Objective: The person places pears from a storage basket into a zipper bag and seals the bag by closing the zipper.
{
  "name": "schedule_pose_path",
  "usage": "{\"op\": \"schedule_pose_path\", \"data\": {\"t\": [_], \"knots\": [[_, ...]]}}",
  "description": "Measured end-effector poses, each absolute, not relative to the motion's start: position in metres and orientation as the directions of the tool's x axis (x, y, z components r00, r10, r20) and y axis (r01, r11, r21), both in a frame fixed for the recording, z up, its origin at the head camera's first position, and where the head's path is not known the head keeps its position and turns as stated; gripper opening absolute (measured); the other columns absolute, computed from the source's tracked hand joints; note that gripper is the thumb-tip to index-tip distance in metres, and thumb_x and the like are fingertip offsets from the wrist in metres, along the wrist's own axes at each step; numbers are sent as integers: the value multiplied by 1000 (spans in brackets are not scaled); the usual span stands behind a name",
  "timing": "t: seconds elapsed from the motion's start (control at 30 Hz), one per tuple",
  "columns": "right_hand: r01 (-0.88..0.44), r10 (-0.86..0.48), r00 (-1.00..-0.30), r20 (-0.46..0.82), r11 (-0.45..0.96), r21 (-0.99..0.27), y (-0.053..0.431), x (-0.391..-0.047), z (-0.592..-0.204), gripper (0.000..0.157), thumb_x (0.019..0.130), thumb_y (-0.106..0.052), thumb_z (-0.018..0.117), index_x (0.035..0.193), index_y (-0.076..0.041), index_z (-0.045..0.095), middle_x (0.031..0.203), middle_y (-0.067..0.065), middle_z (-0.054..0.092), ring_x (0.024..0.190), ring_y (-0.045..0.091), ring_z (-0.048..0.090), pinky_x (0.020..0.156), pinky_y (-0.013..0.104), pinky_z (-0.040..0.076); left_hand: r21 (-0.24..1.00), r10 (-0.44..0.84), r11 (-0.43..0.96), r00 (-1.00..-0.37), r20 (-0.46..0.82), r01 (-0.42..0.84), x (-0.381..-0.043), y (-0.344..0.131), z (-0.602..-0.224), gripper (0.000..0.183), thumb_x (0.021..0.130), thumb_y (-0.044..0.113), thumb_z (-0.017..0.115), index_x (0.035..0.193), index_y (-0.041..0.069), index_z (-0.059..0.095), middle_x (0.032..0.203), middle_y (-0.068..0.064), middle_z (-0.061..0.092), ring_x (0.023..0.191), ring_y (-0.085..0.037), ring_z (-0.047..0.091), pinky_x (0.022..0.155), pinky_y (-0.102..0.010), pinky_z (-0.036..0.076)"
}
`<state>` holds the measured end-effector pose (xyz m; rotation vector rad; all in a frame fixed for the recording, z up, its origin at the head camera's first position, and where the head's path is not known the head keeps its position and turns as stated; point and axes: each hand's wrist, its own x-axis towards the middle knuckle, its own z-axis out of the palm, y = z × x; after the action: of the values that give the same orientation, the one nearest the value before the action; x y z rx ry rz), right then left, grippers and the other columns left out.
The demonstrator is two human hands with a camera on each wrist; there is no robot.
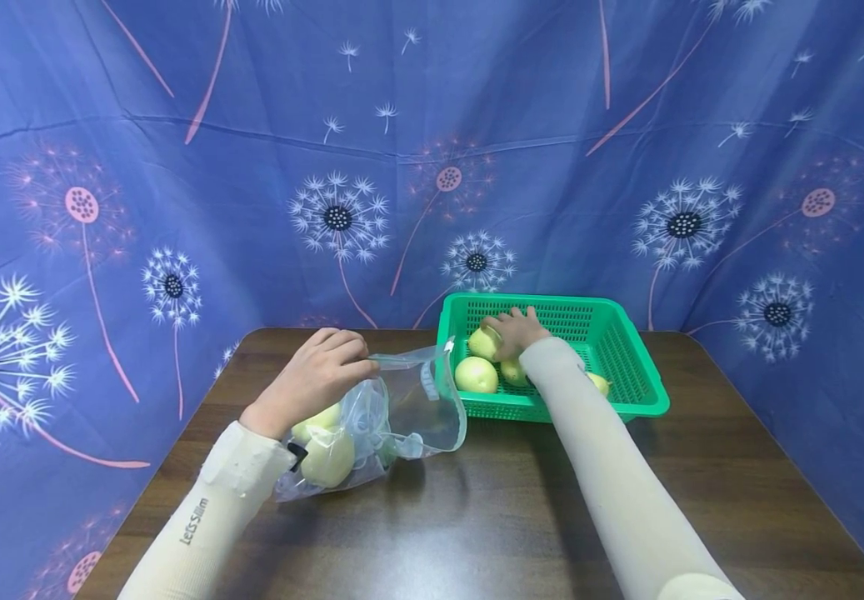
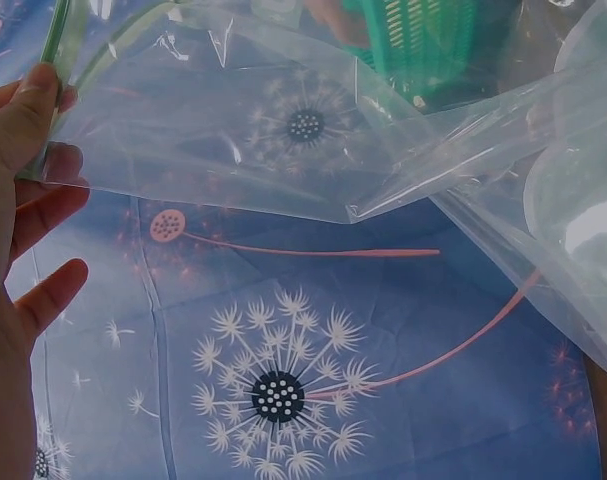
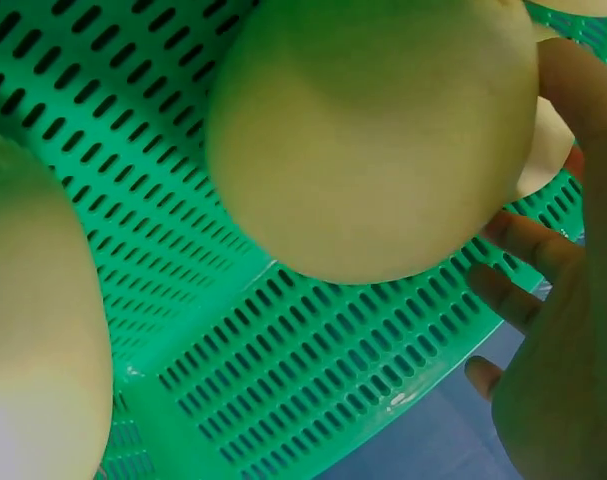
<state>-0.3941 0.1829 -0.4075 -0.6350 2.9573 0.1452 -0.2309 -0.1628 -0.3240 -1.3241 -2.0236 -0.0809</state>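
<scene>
My left hand point(image 1: 319, 379) pinches the top edge of a clear plastic bag point(image 1: 426, 412), thumb against fingers. In the left wrist view, the pinched edge of the bag point(image 2: 273, 150) has a green strip. Pale yellow-green pears point(image 1: 328, 458) lie inside the bag's near-left end, on the table. Over on the right, my right hand point(image 1: 519, 333) reaches into a green plastic basket point(image 1: 637, 354) and grips a pear point(image 1: 482, 343) at its left side. The right wrist view shows thumb and fingertips at the side of this pear point(image 3: 373, 150); its far side is hidden.
Other pears sit in the basket, one near its front-left corner point(image 1: 476, 376) and one partly behind my right sleeve point(image 1: 598, 383). The bag's mouth overlaps the basket's left side. A blue dandelion-print cloth point(image 1: 402, 108) hangs behind the brown wooden table point(image 1: 461, 533).
</scene>
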Motion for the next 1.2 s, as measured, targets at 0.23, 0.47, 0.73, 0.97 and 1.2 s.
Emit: {"op": "schedule_pose_path", "data": {"t": [0.23,0.47,0.73,0.97,1.2], "knots": [[-414,-394,-900,-188,906,81,181,-395,-411,75,75,-48,67,139,-28,34,134,11,45,127,41,28,101,65,6,-314,777,450,-193,599,836,-233,-163,-328,9,81,12,65,90,16,66,83,-1,56,88,-22,54,81,-36,43],[-443,-407,-884,-231,887,129,178,-389,-414,77,73,-51,67,139,-28,35,129,12,50,121,39,36,100,65,10,-313,780,462,-212,589,830,-232,-163,-328,9,82,12,65,90,16,66,84,0,56,89,-21,54,82,-36,42],[-449,-415,-881,-226,885,122,177,-387,-410,76,72,-50,69,137,-26,38,126,12,52,116,38,40,99,65,14,-314,782,465,-217,584,828,-232,-162,-327,12,80,11,68,90,17,67,84,0,57,90,-21,54,83,-36,42],[-472,-443,-873,-205,874,119,176,-391,-413,74,68,-45,74,133,-28,42,117,8,56,110,34,42,98,61,19,-312,779,448,-193,597,838,-234,-162,-328,10,82,12,64,90,16,66,84,-1,57,88,-21,54,82,-36,43],[-472,-447,-875,-186,873,124,179,-392,-410,73,66,-45,75,130,-30,43,111,13,56,106,36,44,97,61,21,-315,776,436,-174,606,843,-235,-161,-328,9,82,11,64,90,15,66,83,-1,56,87,-22,54,81,-37,43]]}}
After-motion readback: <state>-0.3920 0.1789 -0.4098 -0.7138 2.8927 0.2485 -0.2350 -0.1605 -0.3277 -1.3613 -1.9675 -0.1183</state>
